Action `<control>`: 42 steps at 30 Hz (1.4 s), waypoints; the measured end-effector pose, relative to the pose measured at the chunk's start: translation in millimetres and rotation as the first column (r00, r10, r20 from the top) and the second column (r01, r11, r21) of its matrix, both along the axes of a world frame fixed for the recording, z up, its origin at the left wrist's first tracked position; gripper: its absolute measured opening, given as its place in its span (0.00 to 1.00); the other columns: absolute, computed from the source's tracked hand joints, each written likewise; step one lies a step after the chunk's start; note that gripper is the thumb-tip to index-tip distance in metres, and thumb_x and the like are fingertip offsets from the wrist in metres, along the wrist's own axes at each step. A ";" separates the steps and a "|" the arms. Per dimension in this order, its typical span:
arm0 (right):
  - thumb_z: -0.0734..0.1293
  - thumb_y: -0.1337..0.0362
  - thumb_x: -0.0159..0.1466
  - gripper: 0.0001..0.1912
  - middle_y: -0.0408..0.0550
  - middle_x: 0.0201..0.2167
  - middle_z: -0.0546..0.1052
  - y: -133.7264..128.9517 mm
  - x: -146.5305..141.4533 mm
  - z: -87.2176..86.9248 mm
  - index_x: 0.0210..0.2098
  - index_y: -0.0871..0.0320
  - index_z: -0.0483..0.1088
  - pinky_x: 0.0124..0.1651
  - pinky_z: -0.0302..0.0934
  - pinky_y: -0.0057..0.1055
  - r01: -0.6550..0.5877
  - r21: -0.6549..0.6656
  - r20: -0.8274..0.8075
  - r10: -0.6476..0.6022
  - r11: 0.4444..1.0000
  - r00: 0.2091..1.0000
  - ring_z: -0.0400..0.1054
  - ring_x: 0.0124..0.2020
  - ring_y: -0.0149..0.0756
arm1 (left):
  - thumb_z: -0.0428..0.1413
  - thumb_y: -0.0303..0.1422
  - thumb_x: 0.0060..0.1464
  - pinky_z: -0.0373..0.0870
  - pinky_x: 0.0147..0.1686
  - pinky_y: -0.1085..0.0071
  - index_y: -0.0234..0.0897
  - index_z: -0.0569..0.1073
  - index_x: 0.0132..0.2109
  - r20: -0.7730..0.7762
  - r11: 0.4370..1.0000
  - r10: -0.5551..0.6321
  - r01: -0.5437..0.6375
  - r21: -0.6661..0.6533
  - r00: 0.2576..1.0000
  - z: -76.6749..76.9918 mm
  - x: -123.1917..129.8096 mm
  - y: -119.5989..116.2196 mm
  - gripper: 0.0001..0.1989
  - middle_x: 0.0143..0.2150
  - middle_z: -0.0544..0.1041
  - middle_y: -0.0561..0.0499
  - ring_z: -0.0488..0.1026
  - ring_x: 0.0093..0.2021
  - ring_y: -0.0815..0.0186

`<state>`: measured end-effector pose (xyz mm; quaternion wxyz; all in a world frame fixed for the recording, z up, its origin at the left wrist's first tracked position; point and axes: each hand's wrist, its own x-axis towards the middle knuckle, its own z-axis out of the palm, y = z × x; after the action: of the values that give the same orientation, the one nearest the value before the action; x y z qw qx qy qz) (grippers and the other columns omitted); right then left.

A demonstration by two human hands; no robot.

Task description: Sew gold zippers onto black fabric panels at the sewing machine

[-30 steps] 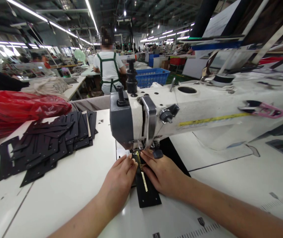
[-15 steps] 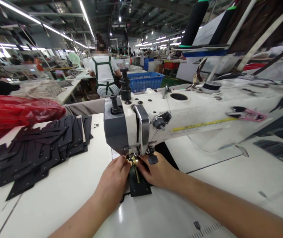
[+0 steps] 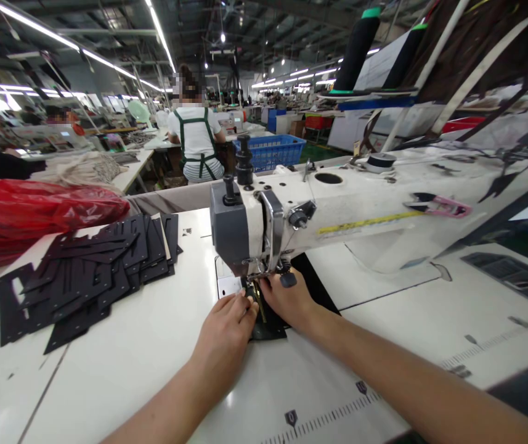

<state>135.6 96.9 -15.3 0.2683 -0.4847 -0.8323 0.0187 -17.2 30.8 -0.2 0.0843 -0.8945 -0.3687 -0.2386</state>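
A white and grey sewing machine (image 3: 231,228) stands over a black piece (image 3: 270,332) with a gold zipper (image 3: 262,305) along it. My left hand (image 3: 229,327) presses its closed fingers on the piece's left side, just in front of the presser foot. On the right side, my right hand (image 3: 289,296) has its fingers closed at the zipper, close beside the needle area. The machine head partly hides the right fingertips. More black material (image 3: 312,283) lies flat behind my right hand.
A heap of black cut pieces (image 3: 83,271) lies on the left of the table, by a red plastic bag (image 3: 51,206). Pink-handled snippers (image 3: 448,206) rest on the machine arm. Beyond are a blue basket (image 3: 270,153) and a person (image 3: 198,139) facing away.
The camera view has shifted, so the machine appears farther right. The black piece has moved further under the machine, and less of its front end shows. Both hands remain at its sides.
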 end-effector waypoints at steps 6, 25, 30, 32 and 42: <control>0.60 0.67 0.63 0.10 0.53 0.39 0.76 -26.6 17.2 12.9 0.39 0.62 0.71 0.45 0.63 0.35 -0.099 0.021 0.007 0.099 0.995 0.995 0.69 0.41 0.41 | 0.46 0.20 0.55 0.70 0.47 0.58 0.28 0.67 0.47 0.018 0.996 0.025 -0.024 -0.082 1.000 -1.5 -2.4 -5.3 0.13 0.43 0.72 0.41 0.70 0.47 0.58; 0.63 0.71 0.59 0.08 0.44 0.31 0.77 -39.8 29.2 51.5 0.34 0.58 0.74 0.37 0.64 0.30 -0.351 -0.207 -0.061 0.346 0.913 0.936 0.70 0.33 0.35 | 0.53 0.29 0.53 0.70 0.27 0.70 0.34 0.70 0.31 0.013 0.935 0.326 -0.320 -0.155 0.945 12.8 9.2 -2.9 0.05 0.27 0.76 0.49 0.74 0.27 0.63; 0.62 0.72 0.59 0.14 0.54 0.45 0.74 -72.7 28.7 21.0 0.44 0.66 0.71 0.51 0.59 0.41 -0.362 -0.015 -0.032 0.361 0.932 0.932 0.66 0.48 0.43 | 0.49 0.21 0.53 0.72 0.43 0.62 0.31 0.72 0.41 0.042 0.989 0.147 -0.145 -0.034 0.988 -6.0 6.8 -20.4 0.10 0.43 0.76 0.42 0.75 0.41 0.61; 0.59 0.73 0.60 0.14 0.56 0.45 0.74 -76.2 28.4 12.1 0.44 0.69 0.70 0.51 0.60 0.40 -0.360 0.082 -0.029 0.364 0.929 0.931 0.65 0.48 0.43 | 0.47 0.20 0.54 0.71 0.46 0.58 0.29 0.72 0.40 0.046 0.995 0.101 -0.101 0.002 0.994 -8.8 6.3 -23.2 0.11 0.44 0.76 0.41 0.74 0.43 0.59; 0.56 0.74 0.61 0.15 0.53 0.43 0.75 -64.2 26.5 7.1 0.42 0.67 0.72 0.47 0.64 0.38 -0.364 0.156 -0.065 0.378 0.918 0.924 0.68 0.46 0.41 | 0.42 0.22 0.59 0.73 0.46 0.59 0.29 0.72 0.39 0.080 0.996 0.040 -0.046 0.079 0.996 -5.1 4.3 -11.7 0.14 0.38 0.77 0.43 0.75 0.40 0.60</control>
<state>162.1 32.7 -8.2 0.3321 -0.2964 -0.8949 0.0330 -12.9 19.1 -5.3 0.1110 -0.8722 -0.3810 -0.2861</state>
